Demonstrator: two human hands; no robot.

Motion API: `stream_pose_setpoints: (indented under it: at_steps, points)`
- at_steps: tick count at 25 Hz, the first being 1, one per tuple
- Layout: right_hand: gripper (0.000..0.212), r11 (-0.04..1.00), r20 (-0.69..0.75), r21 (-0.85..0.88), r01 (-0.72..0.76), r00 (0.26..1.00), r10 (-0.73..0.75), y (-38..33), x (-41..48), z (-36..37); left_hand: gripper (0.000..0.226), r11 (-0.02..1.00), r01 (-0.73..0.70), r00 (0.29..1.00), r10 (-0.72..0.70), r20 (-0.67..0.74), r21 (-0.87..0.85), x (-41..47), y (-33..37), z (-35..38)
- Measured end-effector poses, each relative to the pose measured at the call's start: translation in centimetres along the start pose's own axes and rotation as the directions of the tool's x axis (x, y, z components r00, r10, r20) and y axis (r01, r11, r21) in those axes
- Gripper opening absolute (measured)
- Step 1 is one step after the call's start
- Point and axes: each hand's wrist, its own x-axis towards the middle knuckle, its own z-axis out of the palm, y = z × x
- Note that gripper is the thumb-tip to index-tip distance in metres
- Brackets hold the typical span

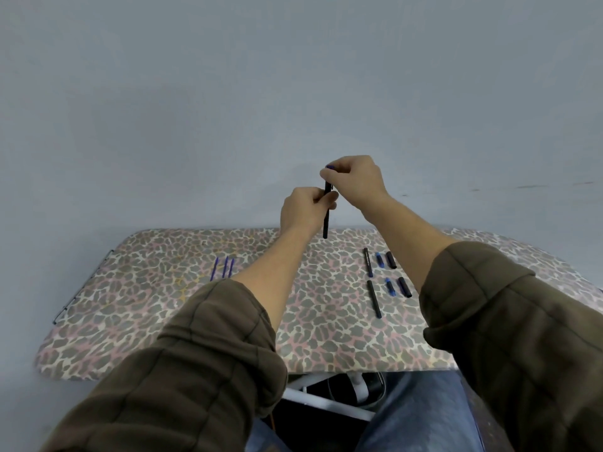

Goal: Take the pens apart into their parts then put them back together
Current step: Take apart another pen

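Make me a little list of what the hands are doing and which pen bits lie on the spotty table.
left hand: grips thin black plastic pen tube, held upright
right hand: pinches the tube's top end, where a blue bit peeks out
table left: three thin blue ink sticks
table right: two black pen tubes, two small blue plugs, two short black caps
table cover: leopard-spotted cloth
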Motion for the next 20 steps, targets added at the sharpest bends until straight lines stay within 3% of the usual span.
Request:
stream_pose_setpoints:
  at_steps: [7,10,13,17,20]
  points:
    - [0.011,0.998,-0.061,0.065,0.013,0.998,-0.009,-0.7,0.5,-0.4,0.027,0.996,-0.069,0.995,0.072,-0.074,0.048,-0.5,0.7,-0.4]
    - [0.022,0.999,-0.035,-0.032,0.018,0.999,-0.019,-1.9,0.2,-0.1,0.03,0.995,-0.093,0.988,0.096,-0.122,0.028,-0.8,1.7,-1.3]
    - [0.023,0.996,-0.047,-0.092,0.001,0.999,-0.005,-2.7,0.9,-0.7,0.031,0.994,-0.102,0.991,0.104,-0.081,0.023,-0.7,2.3,-1.0]
    - [0.017,1.0,0.014,0.014,-0.001,1.0,0.001,-3.2,0.8,-1.4,0.029,0.992,-0.124,0.989,0.123,-0.087,-0.017,-0.5,3.2,-0.7]
    - [0.028,0.976,-0.159,0.213,0.039,0.987,-0.005,-5.1,2.5,-4.0,0.024,0.988,-0.131,0.991,0.133,-0.018,0.079,-1.1,1.0,-0.4]
